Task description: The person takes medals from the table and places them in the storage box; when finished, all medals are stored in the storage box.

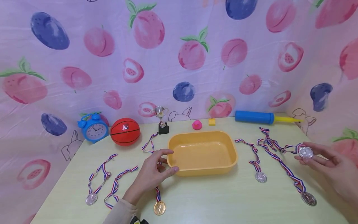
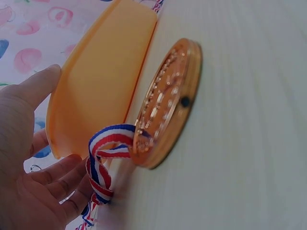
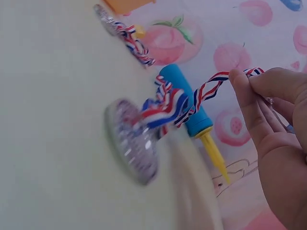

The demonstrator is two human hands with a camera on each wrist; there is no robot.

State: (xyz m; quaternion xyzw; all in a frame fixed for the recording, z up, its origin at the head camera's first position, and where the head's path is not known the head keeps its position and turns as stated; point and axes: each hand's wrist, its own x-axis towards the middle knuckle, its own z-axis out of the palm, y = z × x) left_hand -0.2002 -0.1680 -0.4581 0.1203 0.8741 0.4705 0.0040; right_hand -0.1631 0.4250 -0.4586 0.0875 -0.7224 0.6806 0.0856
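A shallow yellow plastic basin (image 1: pixel 207 171) stands mid-table. My left hand (image 1: pixel 153 169) holds its left end; in the left wrist view the thumb presses the rim and the fingers lie against the end wall. Under and beside that hand runs a ribbon with a gold medal (image 1: pixel 159 207), seen close in the left wrist view (image 2: pixel 165 100). At the right, my right hand (image 1: pixel 330 168) pinches a silver medal (image 1: pixel 305 152) between thumb and fingers, raised off the table. Its striped ribbon (image 1: pixel 291 149) trails left. A darker medal (image 1: pixel 309 199) and another silver medal (image 1: pixel 261 177) lie nearby.
Along the back stand a blue alarm clock (image 1: pixel 95 129), a red basketball (image 1: pixel 125 132), a small trophy (image 1: pixel 160 119), a pink toy (image 1: pixel 197 125), a yellow block (image 1: pixel 212 121) and a blue pump (image 1: pixel 254 117). Another silver medal (image 1: pixel 91 198) and a ribbon (image 1: pixel 115 186) lie at left.
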